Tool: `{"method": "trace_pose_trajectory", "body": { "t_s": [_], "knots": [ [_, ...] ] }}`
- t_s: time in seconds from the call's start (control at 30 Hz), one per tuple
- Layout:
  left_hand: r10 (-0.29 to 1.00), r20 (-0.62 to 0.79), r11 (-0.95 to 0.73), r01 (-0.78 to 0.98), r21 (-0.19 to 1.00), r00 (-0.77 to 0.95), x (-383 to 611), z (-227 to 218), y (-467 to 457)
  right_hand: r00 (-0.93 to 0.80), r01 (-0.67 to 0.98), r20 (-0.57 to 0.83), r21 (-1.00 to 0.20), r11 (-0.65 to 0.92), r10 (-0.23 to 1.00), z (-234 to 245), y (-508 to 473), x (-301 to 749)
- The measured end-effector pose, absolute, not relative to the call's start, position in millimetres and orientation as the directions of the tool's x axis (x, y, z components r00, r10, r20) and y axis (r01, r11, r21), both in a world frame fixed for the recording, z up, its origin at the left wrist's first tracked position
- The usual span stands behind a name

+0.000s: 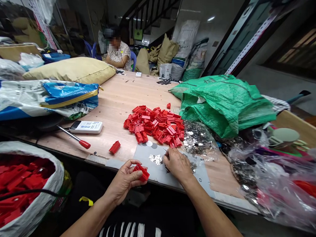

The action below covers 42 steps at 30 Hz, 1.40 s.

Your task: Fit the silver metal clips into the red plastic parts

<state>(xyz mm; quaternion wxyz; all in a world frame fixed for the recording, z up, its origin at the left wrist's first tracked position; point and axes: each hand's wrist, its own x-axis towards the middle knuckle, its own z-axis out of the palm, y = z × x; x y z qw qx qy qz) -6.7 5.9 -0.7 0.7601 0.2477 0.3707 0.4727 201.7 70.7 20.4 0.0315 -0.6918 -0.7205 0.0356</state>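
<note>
My left hand (127,178) grips a red plastic housing (141,172) between thumb and fingers, just off the table's front edge. On the grey mat (143,151), my right hand (179,163) is closed in a pinch; a thin dark sliver pokes out at its fingertips, too small to name. Small shiny metal pieces (156,159) lie flat beside those fingers, and more are partly hidden beneath the hand. Beyond both hands spreads a heap of red plastic housings (156,123). One loose red housing (114,147) rests to the left of the mat.
A clear bag of metal pieces (199,138) lies by a green woven sack (225,100). At left are a red-tipped lever (84,144), a white device (86,126) and a sack of red parts (57,166). A person (120,54) sits across the table.
</note>
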Motion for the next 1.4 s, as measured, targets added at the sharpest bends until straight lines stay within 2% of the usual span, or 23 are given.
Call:
{"method": "trace_pose_trajectory", "body": {
  "t_s": [0.23, 0.43, 0.5, 0.6, 0.63, 0.7, 0.8, 1.0, 1.17, 1.4],
  "knots": [
    [0.915, -0.332, 0.403, -0.535, 0.742, 0.23, -3.0, 1.9, 6.4, -0.039, 0.982, 0.002, -0.183, 0.038, 0.999, 19.9, 70.2, 206.3],
    [0.926, -0.316, 0.377, -0.538, 0.754, 0.206, -1.8, 1.4, 6.3, -0.024, 0.928, 0.005, -0.371, 0.024, 1.0, 19.8, 73.8, 222.2],
    [0.942, -0.283, 0.335, -0.518, 0.787, 0.179, -0.1, 0.7, 6.7, -0.034, 0.853, 0.005, -0.521, 0.031, 0.999, 21.1, 72.5, 225.3],
    [0.973, -0.197, 0.229, -0.46, 0.858, 0.118, 4.0, -0.2, 7.4, -0.093, 0.568, -0.051, -0.823, 0.011, 0.994, 26.1, 61.7, 220.3],
    [0.982, -0.163, 0.19, -0.437, 0.879, 0.099, 5.5, -0.3, 7.3, -0.131, 0.465, -0.073, -0.885, -0.004, 0.989, 28.3, 56.0, 216.2],
    [0.993, -0.094, 0.113, -0.389, 0.914, 0.067, 8.0, 0.2, 6.4, -0.211, 0.351, -0.093, -0.936, -0.013, 0.973, 32.2, 43.2, 206.5],
    [0.999, -0.015, 0.025, -0.31, 0.95, 0.034, 10.1, 2.1, 3.4, -0.284, 0.338, -0.063, -0.94, 0.038, 0.957, 34.4, 27.0, 193.6],
    [0.996, 0.08, -0.076, -0.143, 0.987, 0.023, 8.3, 0.2, -2.5, -0.298, 0.477, -0.01, -0.867, 0.14, 0.954, 31.0, 16.5, 181.6],
    [0.968, 0.246, -0.249, 0.054, 0.967, 0.053, 6.8, -9.5, -2.7, -0.312, 0.503, 0.01, -0.847, 0.174, 0.95, 29.5, 15.5, 177.4],
    [0.955, 0.292, -0.296, 0.114, 0.948, 0.05, 6.6, -12.9, -3.7, -0.319, 0.544, 0.033, -0.812, 0.211, 0.947, 31.2, 14.4, 177.0]
  ]
}}
